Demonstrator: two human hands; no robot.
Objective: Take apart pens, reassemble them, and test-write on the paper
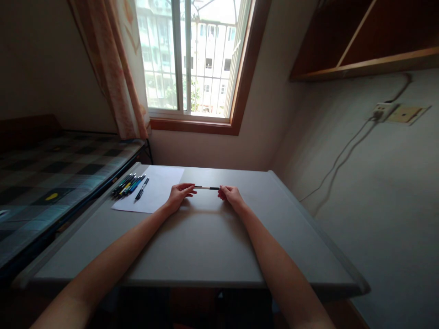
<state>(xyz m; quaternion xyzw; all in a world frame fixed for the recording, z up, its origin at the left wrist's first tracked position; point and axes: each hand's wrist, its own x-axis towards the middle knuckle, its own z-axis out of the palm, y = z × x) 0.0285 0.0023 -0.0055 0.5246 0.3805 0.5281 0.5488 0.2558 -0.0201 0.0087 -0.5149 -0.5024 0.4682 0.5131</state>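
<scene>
Bare forearms (pixel 128 242) reach over the table (pixel 206 256); left hand (pixel 178 195) and right hand (pixel 233 197) each pinch one end of a pen (pixel 205 188), its long axis running left to right between them.

The left hand (pixel 179 195) and right hand (pixel 233 196) held a pen (pixel 206 188) level between them, over the table (pixel 206 246). A pile of pens (pixel 127 186) lay across the left edge of white paper (pixel 159 187).

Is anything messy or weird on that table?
Nothing looks spilled or broken. The pen pile at the left side of the paper looks a bit messy because the pens overlap, and one loose pen lies apart, to its right.
</scene>
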